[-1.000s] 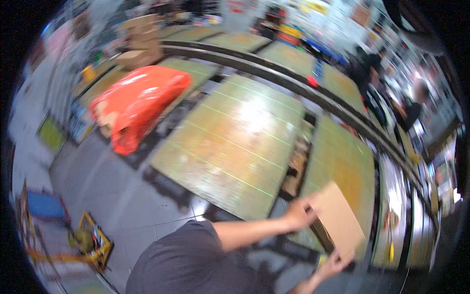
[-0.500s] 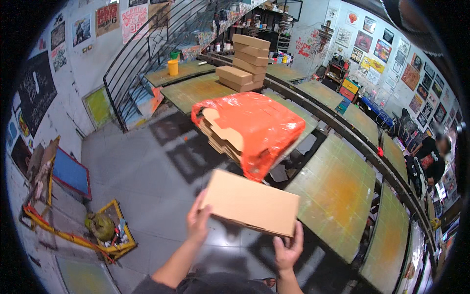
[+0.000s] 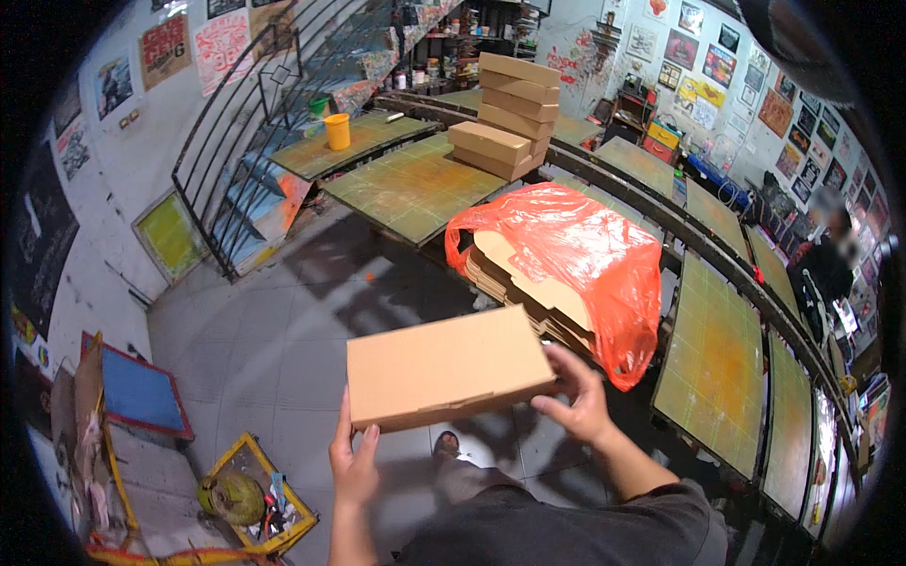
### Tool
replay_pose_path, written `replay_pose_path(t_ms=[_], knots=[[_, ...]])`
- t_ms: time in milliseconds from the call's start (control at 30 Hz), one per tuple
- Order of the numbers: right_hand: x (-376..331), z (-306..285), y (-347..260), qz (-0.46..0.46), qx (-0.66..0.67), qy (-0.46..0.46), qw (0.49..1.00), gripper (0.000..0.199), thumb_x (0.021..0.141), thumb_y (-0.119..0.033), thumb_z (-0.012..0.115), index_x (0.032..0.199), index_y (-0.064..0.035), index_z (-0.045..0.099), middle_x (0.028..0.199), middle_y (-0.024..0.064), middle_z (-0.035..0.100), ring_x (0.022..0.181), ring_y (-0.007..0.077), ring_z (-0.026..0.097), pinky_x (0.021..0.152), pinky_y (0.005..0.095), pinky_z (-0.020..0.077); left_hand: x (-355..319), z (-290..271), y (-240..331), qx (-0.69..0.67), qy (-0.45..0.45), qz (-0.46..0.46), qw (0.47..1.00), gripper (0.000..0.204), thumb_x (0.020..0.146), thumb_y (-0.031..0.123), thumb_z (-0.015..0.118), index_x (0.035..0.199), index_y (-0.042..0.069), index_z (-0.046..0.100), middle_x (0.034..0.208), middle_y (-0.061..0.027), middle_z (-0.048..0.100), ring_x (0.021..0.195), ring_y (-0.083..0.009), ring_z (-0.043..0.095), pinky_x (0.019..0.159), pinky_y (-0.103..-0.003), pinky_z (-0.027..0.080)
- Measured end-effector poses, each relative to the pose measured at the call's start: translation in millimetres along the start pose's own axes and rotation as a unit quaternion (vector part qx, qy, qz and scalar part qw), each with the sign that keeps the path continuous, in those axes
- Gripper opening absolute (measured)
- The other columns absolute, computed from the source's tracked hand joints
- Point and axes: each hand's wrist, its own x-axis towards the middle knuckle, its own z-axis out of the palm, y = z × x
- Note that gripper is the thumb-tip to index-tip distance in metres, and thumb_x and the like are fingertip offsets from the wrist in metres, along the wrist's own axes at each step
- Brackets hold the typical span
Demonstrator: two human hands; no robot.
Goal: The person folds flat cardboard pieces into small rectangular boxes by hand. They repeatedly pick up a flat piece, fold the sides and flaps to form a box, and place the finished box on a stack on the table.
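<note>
A closed brown cardboard box [image 3: 444,366] is held up in front of me, above the grey floor. My left hand [image 3: 354,453] grips its left end, thumb along the near side. At the right end my right hand [image 3: 578,396] has hold of the box too, with the fingers partly behind it. Just beyond lies an orange plastic bag [image 3: 595,245], its mouth facing me, with several flat cardboard sheets [image 3: 528,283] sticking out. Farther back, a stack of closed cardboard boxes [image 3: 517,104] stands on a stained board, one shorter pile in front.
Stained flat boards [image 3: 713,349] run in a curve along a dark rail to the right. A yellow cup [image 3: 337,132] stands on a far board by the stair railing [image 3: 203,179]. At lower left is a yellow-framed crate [image 3: 302,524] holding a green round object. A person [image 3: 826,269] is at far right.
The box has turned, its right end now tilted up and away, and shifted slightly left. Both hands keep hold of it. The view has swung, so the bag and stack appear farther right.
</note>
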Motion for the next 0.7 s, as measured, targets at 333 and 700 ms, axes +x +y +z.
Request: replay_pose_path(t_ms=[333,700], knots=[[230.8,-13.2,-6.8,-0.067,-0.068,-0.010,0.995,0.077,0.070,-0.017,0.072,0.131,0.0030,0.030,0.127,0.0152,0.043,0.116,0.0245,0.044,0.095,0.0371,0.0376,290.7,36.2,-16.4,0.030,-0.026,0.088,0.995,0.045,0.083,0.015,0.060,0.122,-0.003,0.047,0.115,-0.0138,0.056,0.108,-0.0157,0.049,0.094,-0.028,0.034],[509.5,-44.1,34.1,-0.140,-0.162,0.204,0.955,0.071,0.070,-0.016,0.073,0.127,0.0039,0.037,0.126,0.0180,0.045,0.113,0.0219,0.046,0.096,0.0309,0.0364,638.9,156.7,-45.8,-0.145,-0.122,0.253,0.949,0.038,0.081,0.011,0.061,0.116,-0.001,0.053,0.099,-0.0116,0.063,0.092,-0.0126,0.055,0.082,-0.027,0.043]])
